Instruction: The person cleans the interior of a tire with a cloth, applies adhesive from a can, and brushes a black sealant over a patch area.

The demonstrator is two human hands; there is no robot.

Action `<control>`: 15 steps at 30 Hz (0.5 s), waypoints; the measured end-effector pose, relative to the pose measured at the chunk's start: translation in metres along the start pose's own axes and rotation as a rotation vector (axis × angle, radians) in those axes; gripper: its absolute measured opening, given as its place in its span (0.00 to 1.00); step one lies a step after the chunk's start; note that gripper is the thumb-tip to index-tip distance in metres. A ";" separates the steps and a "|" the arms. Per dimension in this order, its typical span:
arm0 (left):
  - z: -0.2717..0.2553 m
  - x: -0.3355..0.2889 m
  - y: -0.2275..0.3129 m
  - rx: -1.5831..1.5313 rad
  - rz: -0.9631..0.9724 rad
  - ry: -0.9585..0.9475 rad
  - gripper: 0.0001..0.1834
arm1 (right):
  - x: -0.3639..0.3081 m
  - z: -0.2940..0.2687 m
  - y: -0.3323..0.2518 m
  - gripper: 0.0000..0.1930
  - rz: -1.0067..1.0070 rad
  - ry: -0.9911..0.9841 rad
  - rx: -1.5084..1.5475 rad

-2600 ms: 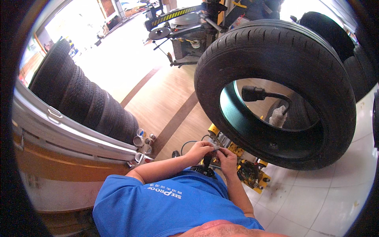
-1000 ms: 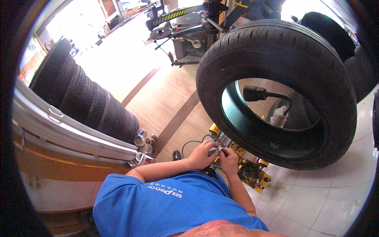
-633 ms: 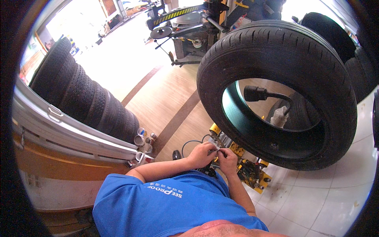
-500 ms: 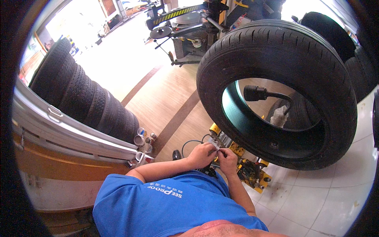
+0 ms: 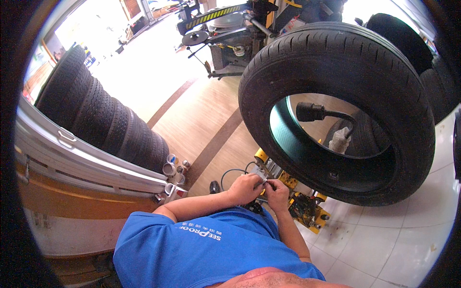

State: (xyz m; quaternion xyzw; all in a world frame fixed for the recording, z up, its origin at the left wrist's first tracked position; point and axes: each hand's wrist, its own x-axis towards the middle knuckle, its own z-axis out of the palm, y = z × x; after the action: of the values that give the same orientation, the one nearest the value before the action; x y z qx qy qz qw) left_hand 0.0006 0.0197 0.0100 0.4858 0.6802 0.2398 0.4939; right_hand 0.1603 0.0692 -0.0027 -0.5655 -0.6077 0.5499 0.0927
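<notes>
My left hand (image 5: 244, 188) and my right hand (image 5: 277, 193) meet in front of my blue shirt, fingertips together. Both pinch a small pale piece (image 5: 264, 180); it is too small to tell what it is. Just beyond my hands stands a yellow tyre stand (image 5: 307, 211) carrying a big black tyre (image 5: 336, 62) upright. A black work lamp on a bent arm (image 5: 312, 112) reaches into the tyre's opening. A white bottle-like thing (image 5: 340, 140) shows through the opening.
A row of black tyres (image 5: 96, 120) leans along a grey metal rail (image 5: 91, 161) on my left. Small tins and cups (image 5: 173, 169) sit on the wooden floor by the rail. A tyre-changing machine (image 5: 225, 33) stands at the back; more tyres (image 5: 403, 43) sit at the right on white tiles.
My hands stay together at the same spot, the fingers shifting slightly on the small piece. The view has drifted a little; the tyre has not moved.
</notes>
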 end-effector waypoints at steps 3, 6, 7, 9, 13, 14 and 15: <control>-0.002 0.005 -0.001 -0.061 -0.016 0.027 0.07 | 0.009 -0.004 -0.006 0.07 0.013 -0.027 0.019; -0.021 0.026 -0.006 -0.088 -0.042 0.165 0.08 | 0.051 -0.005 -0.031 0.10 -0.093 -0.088 -0.046; -0.030 0.030 -0.008 -0.150 -0.072 0.235 0.09 | 0.067 -0.004 -0.046 0.10 -0.162 -0.119 -0.096; -0.045 0.036 -0.015 -0.204 -0.103 0.361 0.09 | 0.091 0.011 -0.050 0.10 -0.180 -0.157 0.031; -0.067 0.039 -0.012 -0.293 -0.100 0.473 0.08 | 0.121 0.025 -0.063 0.10 -0.159 -0.296 0.097; -0.071 0.040 -0.011 -0.366 -0.148 0.471 0.07 | 0.126 0.027 -0.066 0.10 -0.143 -0.317 0.108; -0.073 0.040 -0.010 -0.437 -0.195 0.477 0.07 | 0.128 0.026 -0.076 0.10 -0.134 -0.342 0.119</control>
State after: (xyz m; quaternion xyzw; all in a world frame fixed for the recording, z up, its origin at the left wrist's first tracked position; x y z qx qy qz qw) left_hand -0.0716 0.0630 0.0132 0.2312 0.7523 0.4384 0.4341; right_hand 0.0526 0.1742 -0.0191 -0.4157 -0.6172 0.6655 0.0575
